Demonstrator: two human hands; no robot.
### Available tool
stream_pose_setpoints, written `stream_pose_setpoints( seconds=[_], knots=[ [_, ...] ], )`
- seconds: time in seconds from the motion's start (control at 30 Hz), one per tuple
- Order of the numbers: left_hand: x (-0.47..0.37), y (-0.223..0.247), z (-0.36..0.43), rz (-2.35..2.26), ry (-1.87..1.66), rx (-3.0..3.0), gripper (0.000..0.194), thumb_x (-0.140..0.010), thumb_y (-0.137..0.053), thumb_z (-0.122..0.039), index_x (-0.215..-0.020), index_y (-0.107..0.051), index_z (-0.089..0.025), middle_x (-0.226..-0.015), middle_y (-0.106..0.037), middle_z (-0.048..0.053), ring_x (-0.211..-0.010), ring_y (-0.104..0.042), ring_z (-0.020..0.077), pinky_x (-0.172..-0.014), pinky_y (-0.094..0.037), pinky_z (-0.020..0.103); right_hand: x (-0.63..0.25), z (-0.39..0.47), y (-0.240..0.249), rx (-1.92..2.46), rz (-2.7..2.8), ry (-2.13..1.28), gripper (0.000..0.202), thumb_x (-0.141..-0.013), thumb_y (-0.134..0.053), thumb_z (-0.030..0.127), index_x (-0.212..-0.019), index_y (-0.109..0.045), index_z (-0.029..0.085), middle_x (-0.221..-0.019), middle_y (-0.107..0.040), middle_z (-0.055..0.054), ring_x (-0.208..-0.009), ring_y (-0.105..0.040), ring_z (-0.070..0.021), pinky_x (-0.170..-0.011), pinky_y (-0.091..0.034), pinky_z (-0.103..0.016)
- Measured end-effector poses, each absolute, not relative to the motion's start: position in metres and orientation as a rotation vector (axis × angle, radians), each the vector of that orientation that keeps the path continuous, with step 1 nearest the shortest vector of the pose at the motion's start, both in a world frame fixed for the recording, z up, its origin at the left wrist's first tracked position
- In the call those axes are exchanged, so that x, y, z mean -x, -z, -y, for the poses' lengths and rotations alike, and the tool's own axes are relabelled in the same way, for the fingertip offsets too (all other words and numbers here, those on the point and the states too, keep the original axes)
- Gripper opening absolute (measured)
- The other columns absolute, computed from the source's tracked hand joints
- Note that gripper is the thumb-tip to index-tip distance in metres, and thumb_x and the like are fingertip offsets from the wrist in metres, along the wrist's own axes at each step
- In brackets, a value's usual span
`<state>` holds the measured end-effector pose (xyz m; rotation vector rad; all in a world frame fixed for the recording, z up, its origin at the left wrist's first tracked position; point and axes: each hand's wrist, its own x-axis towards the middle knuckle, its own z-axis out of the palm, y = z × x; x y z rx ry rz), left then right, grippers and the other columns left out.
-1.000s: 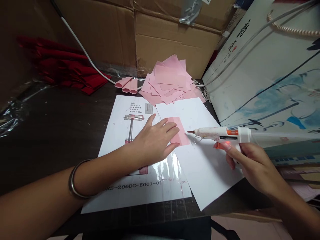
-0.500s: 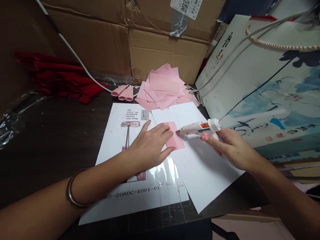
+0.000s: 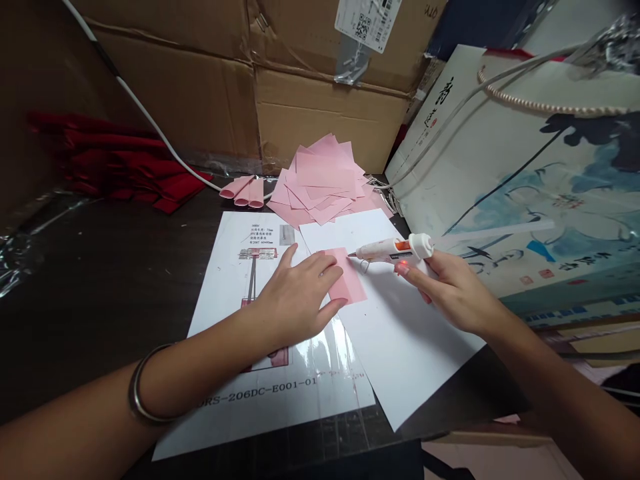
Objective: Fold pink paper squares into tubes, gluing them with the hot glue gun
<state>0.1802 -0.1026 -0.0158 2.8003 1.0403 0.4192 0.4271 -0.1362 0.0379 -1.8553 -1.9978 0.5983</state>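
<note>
My left hand [image 3: 297,293] lies flat, fingers spread, pressing a small pink paper rectangle [image 3: 350,283] onto a blank white sheet [image 3: 400,333]. My right hand [image 3: 453,293] grips a white hot glue gun [image 3: 395,250] with an orange band and a lit red lamp. Its nozzle tip touches or hovers just at the pink rectangle's upper right edge. A metal bangle [image 3: 143,387] sits on my left wrist.
A printed instruction sheet [image 3: 260,393] lies under my left arm on the dark table [image 3: 110,280]. Behind are a heap of pink paper squares [image 3: 320,180], three rolled pink tubes [image 3: 245,190], red folded material [image 3: 115,160], cardboard boxes [image 3: 225,87], and a painted gift bag [image 3: 530,180] at right.
My right hand has brought the glue gun leftward until its nozzle reaches the pink rectangle's edge. My left hand has stayed pressed on the rectangle. The view tilted slightly.
</note>
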Motion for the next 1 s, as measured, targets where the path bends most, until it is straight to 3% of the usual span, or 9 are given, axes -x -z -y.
stream_pose_setpoints(
  seconds=[0.17,0.33,0.57,0.7,0.8,1.0],
  knots=[
    [-0.18,0.014,0.103,-1.036,-0.408,-2.794,0.033,-0.095,-0.043,-0.04,-0.117,-0.054,-0.017,-0.126,-0.06,0.011,-0.123,-0.05,0.0262,-0.111,-0.022,0.06,-0.427,0.133,-0.036,1.88,2.024,-0.586,0.044,-0.093,-0.045,0.057,-0.07,-0.059,0.022,-0.048,-0.048,0.001,-0.055,-0.052,-0.0196,-0.057,-0.035,-0.032],
    [-0.181,0.015,0.103,-1.045,-0.398,-2.798,0.034,-0.096,-0.042,-0.041,-0.117,-0.055,-0.017,-0.125,-0.06,0.012,-0.124,-0.05,0.0273,-0.111,-0.022,0.06,-0.425,0.136,-0.037,1.833,2.193,-0.489,0.038,-0.094,-0.043,0.054,-0.084,-0.06,0.022,-0.073,-0.061,-0.003,-0.064,-0.054,-0.0193,-0.059,-0.035,-0.031],
    [-0.18,0.014,0.104,-1.041,-0.438,-2.803,0.034,-0.096,-0.042,-0.04,-0.117,-0.055,-0.017,-0.127,-0.06,0.012,-0.122,-0.051,0.0265,-0.111,-0.02,0.061,-0.428,0.141,-0.046,1.635,2.382,-0.508,0.03,-0.095,-0.043,0.046,-0.095,-0.061,0.022,-0.095,-0.064,-0.005,-0.078,-0.056,-0.0202,-0.07,-0.039,-0.033],
    [-0.18,0.014,0.103,-1.046,-0.417,-2.806,0.034,-0.096,-0.042,-0.041,-0.117,-0.055,-0.016,-0.125,-0.06,0.011,-0.12,-0.053,0.0266,-0.111,-0.02,0.062,-0.434,0.139,-0.042,1.727,2.175,-0.603,0.031,-0.094,-0.047,0.049,-0.091,-0.063,0.023,-0.075,-0.061,-0.003,-0.067,-0.054,-0.0195,-0.062,-0.038,-0.032],
    [-0.18,0.015,0.104,-1.048,-0.423,-2.809,0.036,-0.096,-0.042,-0.041,-0.119,-0.054,-0.016,-0.125,-0.061,0.011,-0.12,-0.053,0.027,-0.111,-0.02,0.062,-0.438,0.138,-0.036,1.781,1.969,-0.709,0.038,-0.092,-0.05,0.053,-0.073,-0.059,0.022,-0.058,-0.052,0.0,-0.056,-0.049,-0.0172,-0.054,-0.034,-0.03],
    [-0.18,0.017,0.104,-1.057,-0.471,-2.807,0.034,-0.095,-0.043,-0.042,-0.117,-0.055,-0.018,-0.124,-0.062,0.011,-0.119,-0.054,0.0254,-0.113,-0.019,0.058,-0.441,0.135,-0.03,1.902,1.78,-0.78,0.056,-0.086,-0.053,0.063,-0.051,-0.047,0.02,-0.05,-0.047,0.001,-0.049,-0.045,-0.0131,-0.049,-0.029,-0.029]
  ],
)
